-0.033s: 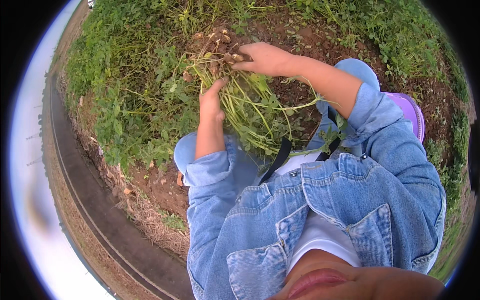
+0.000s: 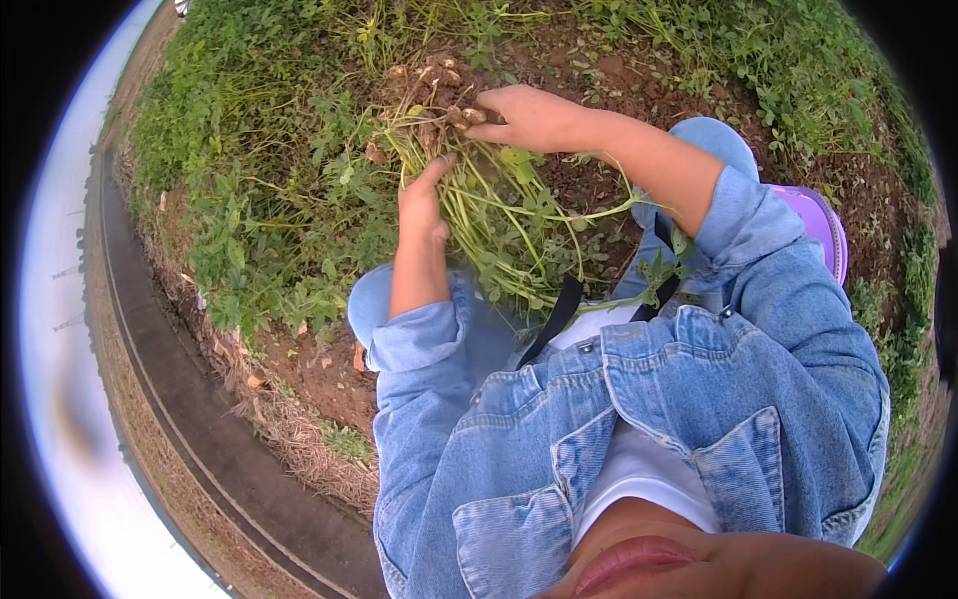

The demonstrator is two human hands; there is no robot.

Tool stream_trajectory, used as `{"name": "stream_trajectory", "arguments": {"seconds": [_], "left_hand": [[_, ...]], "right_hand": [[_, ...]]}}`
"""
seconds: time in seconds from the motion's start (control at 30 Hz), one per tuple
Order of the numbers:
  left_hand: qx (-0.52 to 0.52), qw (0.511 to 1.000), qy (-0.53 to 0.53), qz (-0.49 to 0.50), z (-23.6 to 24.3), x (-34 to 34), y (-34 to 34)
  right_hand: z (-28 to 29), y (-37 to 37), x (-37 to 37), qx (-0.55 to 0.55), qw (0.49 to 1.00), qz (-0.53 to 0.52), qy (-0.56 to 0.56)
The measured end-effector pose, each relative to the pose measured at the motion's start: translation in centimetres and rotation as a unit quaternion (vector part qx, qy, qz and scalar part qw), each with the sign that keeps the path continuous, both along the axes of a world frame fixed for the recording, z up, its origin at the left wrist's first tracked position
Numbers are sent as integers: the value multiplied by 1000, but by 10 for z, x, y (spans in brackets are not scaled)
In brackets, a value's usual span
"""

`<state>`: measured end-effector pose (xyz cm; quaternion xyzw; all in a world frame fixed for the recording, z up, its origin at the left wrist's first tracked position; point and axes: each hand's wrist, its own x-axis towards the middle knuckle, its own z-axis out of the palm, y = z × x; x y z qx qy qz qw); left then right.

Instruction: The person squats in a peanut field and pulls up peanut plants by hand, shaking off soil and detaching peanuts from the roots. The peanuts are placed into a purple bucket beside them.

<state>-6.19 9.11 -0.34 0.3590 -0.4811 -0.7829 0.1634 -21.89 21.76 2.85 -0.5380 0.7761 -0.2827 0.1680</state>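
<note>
A bunch of uprooted peanut plants (image 2: pixel 489 215) lies across my lap, leafy ends toward me and roots pointing away. My left hand (image 2: pixel 423 198) is closed round the stems just below the roots. Brown, soil-covered peanut pods (image 2: pixel 436 90) cluster at the root end. From the right, my right hand (image 2: pixel 519 118) reaches to this cluster, its thumb and fingers closed on a peanut pod (image 2: pixel 473 117). The undersides of the fingers of both hands are partly hidden by the plant.
Low green plants (image 2: pixel 289 190) grow to the left and beyond my hands. Reddish-brown soil (image 2: pixel 639 85) shows between rows. A purple stool or tub (image 2: pixel 813 225) stands beside my right hip. Dry straw (image 2: pixel 309 454) borders a dark paved path (image 2: pixel 200 399) on the left.
</note>
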Motion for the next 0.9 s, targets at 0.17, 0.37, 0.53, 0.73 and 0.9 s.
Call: {"name": "stream_trajectory", "arguments": {"seconds": [0.17, 0.37, 0.53, 0.73, 0.9], "left_hand": [[32, 999, 6, 15, 7, 2, 1], [47, 998, -23, 34, 1, 6, -14], [-5, 999, -30, 28, 4, 5, -6], [-21, 1000, -6, 5, 5, 1, -1], [-31, 999, 8, -4, 3, -1, 1]], "right_hand": [[32, 21, -17, 4, 937, 78, -341], [40, 38, -31, -150, 793, 76, -586], [22, 13, -19, -86, 916, -74, -384], [14, 4, -12, -89, 993, -69, 48], [10, 3, -4, -37, 992, -79, 93]]}}
